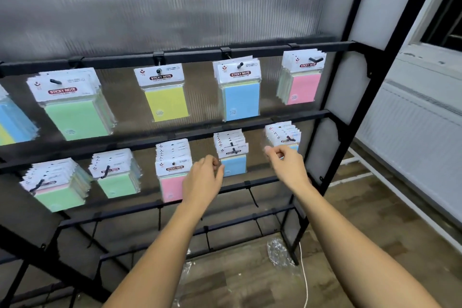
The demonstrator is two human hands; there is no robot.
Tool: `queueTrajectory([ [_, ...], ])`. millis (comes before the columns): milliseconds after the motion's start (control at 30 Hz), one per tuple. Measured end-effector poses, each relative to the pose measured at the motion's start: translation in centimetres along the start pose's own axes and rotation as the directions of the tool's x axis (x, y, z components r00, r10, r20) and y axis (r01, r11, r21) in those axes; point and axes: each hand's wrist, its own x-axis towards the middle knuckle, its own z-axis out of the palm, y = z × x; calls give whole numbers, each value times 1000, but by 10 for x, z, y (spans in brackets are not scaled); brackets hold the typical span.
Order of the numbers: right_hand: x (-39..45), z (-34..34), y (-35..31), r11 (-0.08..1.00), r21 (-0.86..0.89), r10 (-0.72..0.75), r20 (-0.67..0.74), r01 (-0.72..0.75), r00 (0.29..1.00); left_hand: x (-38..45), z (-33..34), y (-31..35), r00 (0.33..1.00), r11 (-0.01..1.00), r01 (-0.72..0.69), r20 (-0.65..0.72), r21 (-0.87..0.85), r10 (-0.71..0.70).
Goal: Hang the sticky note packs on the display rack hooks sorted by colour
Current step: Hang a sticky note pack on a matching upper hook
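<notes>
Both hands reach the rack's (pixel 325 114) second row. The left hand (pixel 203 177) pinches the blue pack (pixel 233 164); the right hand (pixel 287 162), at three o'clock, grips the end stack (pixel 282 134). Next, probably, sliding packs off hooks.

A shop-like display corner is showing here: packaged sticky note packs (pixel 163 91) are hanging in rows from hooks on a black rack (pixel 275 49).
</notes>
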Motion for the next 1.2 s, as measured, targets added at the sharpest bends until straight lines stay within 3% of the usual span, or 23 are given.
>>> queueTrajectory([
  [200,7,-14,52,981,-166,100,14,-96,995,3,26,4,993,993,116,15,6,-117],
  [467,54,-37,83,965,-226,151,51,-136,987,16,57,20,944,940,330,-24,83,-329],
  [667,78,-41,94,948,-288,174,127,-132,977,23,75,29,917,907,399,-53,136,-395],
  [933,86,-40,104,976,-193,133,148,-103,980,21,83,37,891,870,451,-154,198,-427],
  [1200,72,-52,112,992,-100,93,109,-82,990,8,77,38,891,881,450,-146,144,-431],
])
